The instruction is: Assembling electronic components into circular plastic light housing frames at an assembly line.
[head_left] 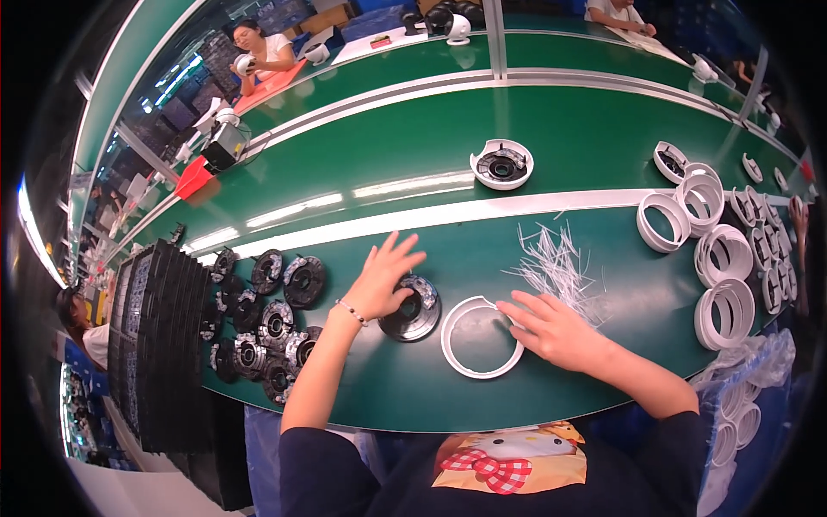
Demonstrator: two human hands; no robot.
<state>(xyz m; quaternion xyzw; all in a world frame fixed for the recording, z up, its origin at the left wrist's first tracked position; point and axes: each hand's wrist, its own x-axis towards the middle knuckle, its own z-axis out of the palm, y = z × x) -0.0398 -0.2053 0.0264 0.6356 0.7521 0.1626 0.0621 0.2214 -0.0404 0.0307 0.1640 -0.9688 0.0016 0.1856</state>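
the white ring, taken here as the landmark, lies on the green tabletop, close to the near edge and in front of the seated worker. the black disc lies just to the left of the ring, its lower part uncovered. the left hand, with a beaded bracelet at its wrist, is left of the ring and slightly beyond it; its fingers are spread, the thumb reaches over the disc, and it grasps nothing, though contact with the disc cannot be told. the right hand is at the right side of the ring, palm down, fingers extended to the rim; whether it grips the rim or only rests there cannot be told.

beyond the ring and to its right lies a loose heap of thin white strips. left of the ring is a cluster of black discs, and farther left stands a tall stack of black trays. well to the right of the ring are stacked white rings. directly beyond the ring, past a pale strip, sits a white housing with a black insert.
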